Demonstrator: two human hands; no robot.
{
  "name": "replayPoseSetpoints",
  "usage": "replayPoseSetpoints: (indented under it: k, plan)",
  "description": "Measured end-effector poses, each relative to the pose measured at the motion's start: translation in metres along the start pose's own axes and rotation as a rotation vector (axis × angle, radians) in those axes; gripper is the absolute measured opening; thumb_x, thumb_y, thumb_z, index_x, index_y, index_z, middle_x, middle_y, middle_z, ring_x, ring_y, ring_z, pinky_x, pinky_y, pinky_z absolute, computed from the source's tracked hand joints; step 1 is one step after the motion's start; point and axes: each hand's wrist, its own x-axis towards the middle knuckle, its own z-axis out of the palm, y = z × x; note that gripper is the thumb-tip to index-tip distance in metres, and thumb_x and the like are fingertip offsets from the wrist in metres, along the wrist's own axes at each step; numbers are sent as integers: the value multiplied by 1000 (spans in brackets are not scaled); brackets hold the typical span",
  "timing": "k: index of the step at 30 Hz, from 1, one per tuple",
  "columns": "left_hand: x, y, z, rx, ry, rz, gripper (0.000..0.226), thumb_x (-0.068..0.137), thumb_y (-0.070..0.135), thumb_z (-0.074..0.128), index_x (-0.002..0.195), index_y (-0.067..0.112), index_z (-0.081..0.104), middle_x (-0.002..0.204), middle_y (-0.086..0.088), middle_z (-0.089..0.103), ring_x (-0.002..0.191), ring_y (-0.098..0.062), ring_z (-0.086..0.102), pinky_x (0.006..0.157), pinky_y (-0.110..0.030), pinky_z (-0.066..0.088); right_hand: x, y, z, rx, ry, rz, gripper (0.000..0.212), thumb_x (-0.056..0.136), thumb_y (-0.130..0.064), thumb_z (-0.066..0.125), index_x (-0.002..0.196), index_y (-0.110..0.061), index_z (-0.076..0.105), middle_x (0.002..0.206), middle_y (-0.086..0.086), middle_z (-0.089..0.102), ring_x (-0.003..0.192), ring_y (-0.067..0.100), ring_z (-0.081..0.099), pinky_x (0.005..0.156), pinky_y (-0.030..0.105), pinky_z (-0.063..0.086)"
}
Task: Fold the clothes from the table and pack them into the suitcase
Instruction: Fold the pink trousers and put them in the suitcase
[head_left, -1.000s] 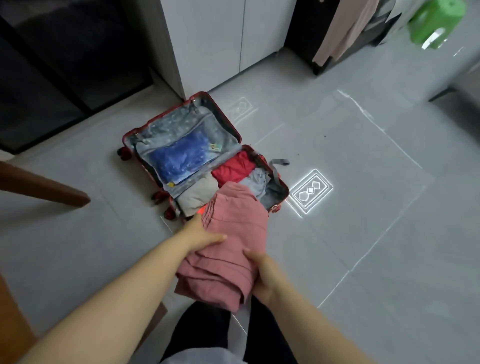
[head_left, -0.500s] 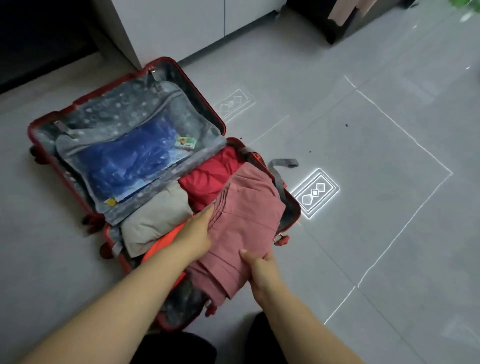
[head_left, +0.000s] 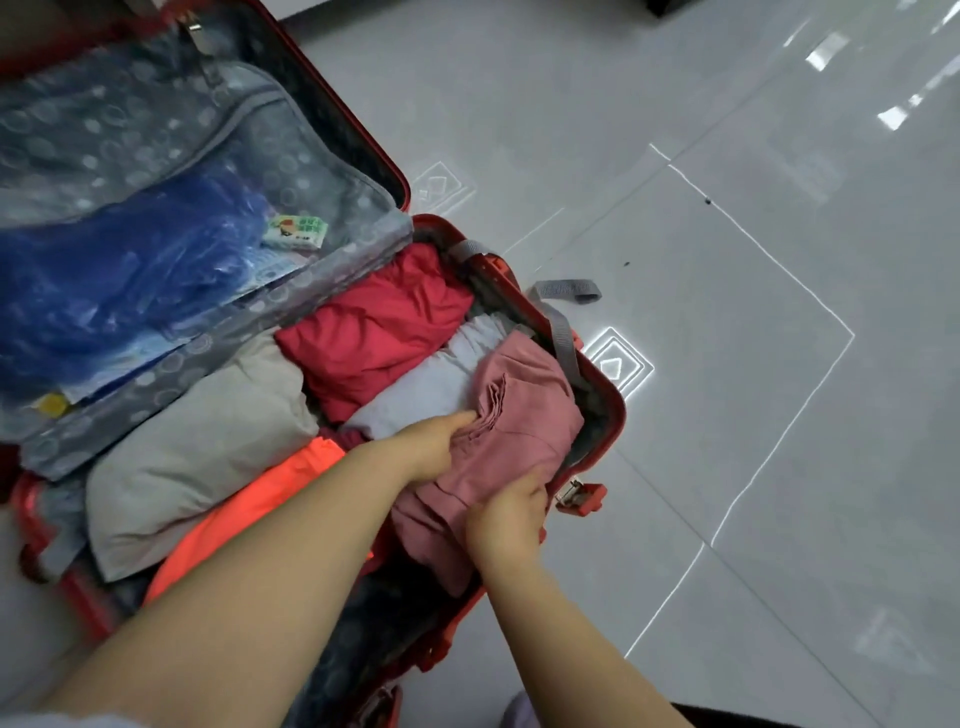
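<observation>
A red suitcase (head_left: 615, 410) lies open on the grey floor. A folded dusty-pink garment (head_left: 524, 415) sits in the right end of its near half, against the rim. My left hand (head_left: 434, 447) holds the garment's left side with fingers tucked under a fold. My right hand (head_left: 506, 517) grips its near edge. Beside it lie a folded red garment (head_left: 374, 332), a pale grey one (head_left: 415, 395), a beige one (head_left: 202, 441) and an orange one (head_left: 249, 514).
The suitcase's far half is a zipped mesh lid (head_left: 156, 171) holding a blue bag (head_left: 130, 275) and a small packet (head_left: 295, 231). A grey strap (head_left: 566, 291) hangs over the right rim. Grey tiled floor (head_left: 753, 364) spreads to the right.
Both hands carried the pink garment forward and down from above the floor into the suitcase's right end. The view moved closer to the suitcase.
</observation>
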Motion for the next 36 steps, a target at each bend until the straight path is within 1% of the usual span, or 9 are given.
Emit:
replayPoseSetpoints:
  k: [4,9,13,16,19,22,25,28,36]
  plan:
    - [-3,-9,3,18,19,-17,64,89,-5,39,148,16,23,147,-10,37,133,-23,40,107,-24,30,0,-12,-14,-450,92,-338,58,89,-14,49,143,-7,27,145,19,26,133,34,26,109,38,24]
    - [-6,0,23,127,265,-171,77,86,2,42,150,29,9,136,-10,46,124,-29,44,102,-36,33,44,-16,-33,-754,-12,-341,115,80,-23,71,148,-17,-21,153,24,-22,143,40,-13,115,47,-5]
    - [-13,-14,40,306,629,-64,78,78,5,46,148,23,17,108,-11,60,97,-28,58,84,-38,46,71,-8,-14,-907,-94,-346,113,85,-23,66,142,-12,-31,148,29,-28,141,45,-15,115,49,-6]
    - [-23,-17,76,506,525,72,74,77,40,42,145,18,26,137,-12,46,125,-28,41,104,-48,26,87,-13,1,-981,-127,-349,86,95,-28,47,148,-8,-18,148,31,-26,139,49,-17,114,52,-7]
    - [-27,-31,90,662,352,75,112,50,73,58,138,5,43,149,-9,29,140,-29,20,110,-56,10,96,-15,4,-1038,-166,-342,87,94,-29,50,148,-7,-15,148,33,-24,138,50,-15,114,53,-5]
    - [-27,-34,83,727,221,-35,138,15,66,77,133,1,48,150,-12,28,135,-34,26,107,-59,11,93,-15,-5,-866,-79,-408,101,85,-31,65,149,-7,-9,153,31,-6,142,47,2,116,51,0]
    - [-21,-29,75,748,189,-99,134,39,60,80,145,9,16,151,-19,-9,143,-35,-6,110,-60,-3,94,-25,-14,-543,170,-526,108,79,-45,69,149,-13,-5,152,19,14,141,37,16,116,51,8]
    - [-18,-27,78,742,140,-97,110,76,50,62,148,15,-15,127,-12,-52,129,-33,-39,105,-56,-22,103,-24,-8,-545,69,-586,98,87,-55,53,149,-23,-16,158,14,-9,144,38,-5,115,53,2]
    - [-13,-25,69,692,75,-129,130,63,63,70,147,15,-18,148,-16,-36,138,-38,-27,110,-55,-14,131,-41,-14,-743,-126,-525,92,86,-63,48,148,-36,-14,158,7,-13,144,37,-4,114,56,5]
